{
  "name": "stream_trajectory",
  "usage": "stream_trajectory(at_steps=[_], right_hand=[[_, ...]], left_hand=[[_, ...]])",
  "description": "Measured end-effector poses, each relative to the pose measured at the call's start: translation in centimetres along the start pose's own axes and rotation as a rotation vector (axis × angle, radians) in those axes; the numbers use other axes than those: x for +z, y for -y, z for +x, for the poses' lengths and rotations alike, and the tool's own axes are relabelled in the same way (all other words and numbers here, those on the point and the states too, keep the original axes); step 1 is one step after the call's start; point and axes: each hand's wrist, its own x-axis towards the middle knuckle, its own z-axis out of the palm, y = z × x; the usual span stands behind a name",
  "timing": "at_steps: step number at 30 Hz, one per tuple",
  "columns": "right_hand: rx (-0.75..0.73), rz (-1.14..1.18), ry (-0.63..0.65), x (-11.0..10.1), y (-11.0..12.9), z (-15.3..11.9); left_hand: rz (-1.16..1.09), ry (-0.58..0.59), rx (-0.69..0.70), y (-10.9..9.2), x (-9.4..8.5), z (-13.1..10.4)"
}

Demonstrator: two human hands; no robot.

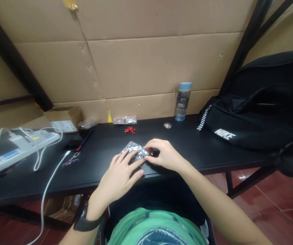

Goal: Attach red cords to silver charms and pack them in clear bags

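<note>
Looks midway: right hand [164,154] pinching small dark-red item [150,151], left hand [118,176] open on crinkled clear plastic bag [131,146], red cord bundle [130,130] outside.

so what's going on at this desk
A person is busy with a small crinkly plastic bag on the black desk. The left hand rests spread over the bag, while the right hand has its fingertips on a small dark red thing at the bag's edge, too hidden to name. Beyond the hands lie a red stringy bundle, a small round disc and two small packets; a water bottle stands near the cardboard.
</note>
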Motion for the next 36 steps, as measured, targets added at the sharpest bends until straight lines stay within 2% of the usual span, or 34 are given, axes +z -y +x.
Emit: stream_trajectory(at_steps=[9, 19, 29, 36], right_hand=[[0.026, 0.013, 0.078, -0.5, 0.1, -0.1], [0.058, 0.001, 0.139, -0.4, -0.1, -0.1], [0.023, -0.003, 0.137, -0.1, 0.0, 0.0], [-0.001, -0.018, 0.139, 0.2, 0.0, 0.0]], left_hand=[[-0.039, 0.006, -0.031, 0.0, 0.1, -0.1], [-0.152, -0.059, -0.043, 0.3, -0.1, -0.4], [0.004, -0.160, -0.073, -0.5, 0.7, -0.3], [0.003, -0.190, -0.074, -0.9, 0.7, -0.2]])
